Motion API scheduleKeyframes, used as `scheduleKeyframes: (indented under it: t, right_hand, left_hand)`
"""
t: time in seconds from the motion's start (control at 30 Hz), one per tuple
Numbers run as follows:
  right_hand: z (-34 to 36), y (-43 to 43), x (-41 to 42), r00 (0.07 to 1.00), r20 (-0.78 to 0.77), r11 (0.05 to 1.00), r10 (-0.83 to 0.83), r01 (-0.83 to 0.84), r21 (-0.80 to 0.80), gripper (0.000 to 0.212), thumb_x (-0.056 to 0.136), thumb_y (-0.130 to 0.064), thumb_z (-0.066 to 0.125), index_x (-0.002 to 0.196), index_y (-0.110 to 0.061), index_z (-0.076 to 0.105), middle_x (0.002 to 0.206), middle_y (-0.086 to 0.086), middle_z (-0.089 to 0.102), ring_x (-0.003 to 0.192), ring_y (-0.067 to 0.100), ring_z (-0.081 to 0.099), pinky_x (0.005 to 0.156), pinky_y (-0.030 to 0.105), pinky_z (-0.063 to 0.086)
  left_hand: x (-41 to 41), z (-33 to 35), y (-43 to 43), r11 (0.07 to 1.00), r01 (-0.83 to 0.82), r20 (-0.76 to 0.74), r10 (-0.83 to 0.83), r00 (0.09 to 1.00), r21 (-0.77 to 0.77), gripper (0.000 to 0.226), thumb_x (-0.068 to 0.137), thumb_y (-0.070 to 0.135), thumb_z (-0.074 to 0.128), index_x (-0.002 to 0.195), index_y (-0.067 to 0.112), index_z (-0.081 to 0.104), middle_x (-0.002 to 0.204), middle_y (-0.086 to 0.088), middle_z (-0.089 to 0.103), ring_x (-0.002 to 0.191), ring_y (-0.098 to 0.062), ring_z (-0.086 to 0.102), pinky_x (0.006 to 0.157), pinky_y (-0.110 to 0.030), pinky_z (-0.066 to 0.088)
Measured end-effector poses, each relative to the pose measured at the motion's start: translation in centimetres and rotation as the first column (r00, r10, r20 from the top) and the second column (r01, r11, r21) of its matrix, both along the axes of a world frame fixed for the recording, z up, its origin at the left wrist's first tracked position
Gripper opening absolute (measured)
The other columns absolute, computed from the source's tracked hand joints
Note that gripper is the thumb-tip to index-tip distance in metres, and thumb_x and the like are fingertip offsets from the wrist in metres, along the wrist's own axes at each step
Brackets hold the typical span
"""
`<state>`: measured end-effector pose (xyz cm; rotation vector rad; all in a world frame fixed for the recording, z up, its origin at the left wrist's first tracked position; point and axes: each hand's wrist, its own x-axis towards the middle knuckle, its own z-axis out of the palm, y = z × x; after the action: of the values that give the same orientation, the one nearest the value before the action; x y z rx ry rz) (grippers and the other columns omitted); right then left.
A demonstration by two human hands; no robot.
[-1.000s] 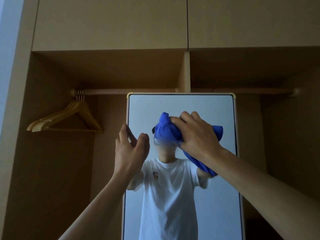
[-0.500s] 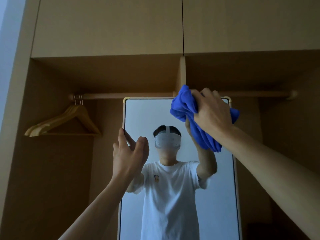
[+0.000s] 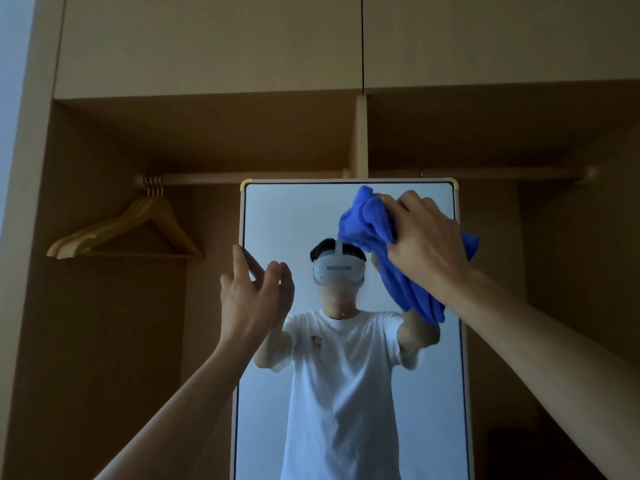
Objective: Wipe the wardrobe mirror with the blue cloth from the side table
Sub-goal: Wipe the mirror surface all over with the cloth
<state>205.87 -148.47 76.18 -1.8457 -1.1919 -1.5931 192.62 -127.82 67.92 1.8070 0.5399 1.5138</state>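
Since 0.5 s ago the right hand (image 3: 429,244) has drawn the bunched blue cloth (image 3: 367,226) down off the top rim onto the upper-right glass of the tall white-framed wardrobe mirror (image 3: 294,216), fingers curled round it. The left hand (image 3: 252,296) stays at the mirror's left edge, fingers loosely bent, empty.

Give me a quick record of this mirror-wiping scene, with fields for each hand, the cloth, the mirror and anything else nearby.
right hand: grips the bunched blue cloth at the upper right of the mirror
left hand: raised by the mirror's left edge, fingers loose, holding nothing
blue cloth: crumpled, tail hanging below the hand
mirror: upright, reflecting the person
nearby: wooden hangers on the rail, upper left
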Motion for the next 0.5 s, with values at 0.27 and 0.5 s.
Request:
scheduleKeyframes:
  t: [0.27,0.5]
  right_hand:
    - [3.4,-3.3,3.0,0.998,-0.037,0.981,-0.049,0.055,0.185,0.026,0.095,-0.024,0.062,0.118,-0.02,0.05,0.097,0.005,0.052,0.083,0.027,0.057,0.062,0.041,0.048]
    - [-0.7,-2.4,1.7,0.998,-0.053,0.997,-0.025,0.029,0.075,0.025,0.091,-0.021,0.062,0.114,-0.021,0.052,0.085,0.0,0.054,0.071,0.023,0.056,0.057,0.038,0.051]
  left_hand:
    - [0.4,-0.1,-0.3,1.0,-0.028,0.009,0.028,1.0,0.01,0.077,0.1,0.057,0.047,0.162,0.037,0.005,0.162,-0.011,0.024,0.146,-0.039,0.034,0.11,-0.058,0.042]
    - [0.6,0.1,-0.2,0.998,-0.061,0.016,0.061,0.998,0.003,0.075,0.1,0.058,0.045,0.162,0.034,0.01,0.161,-0.011,0.029,0.141,-0.04,0.041,0.108,-0.06,0.045]
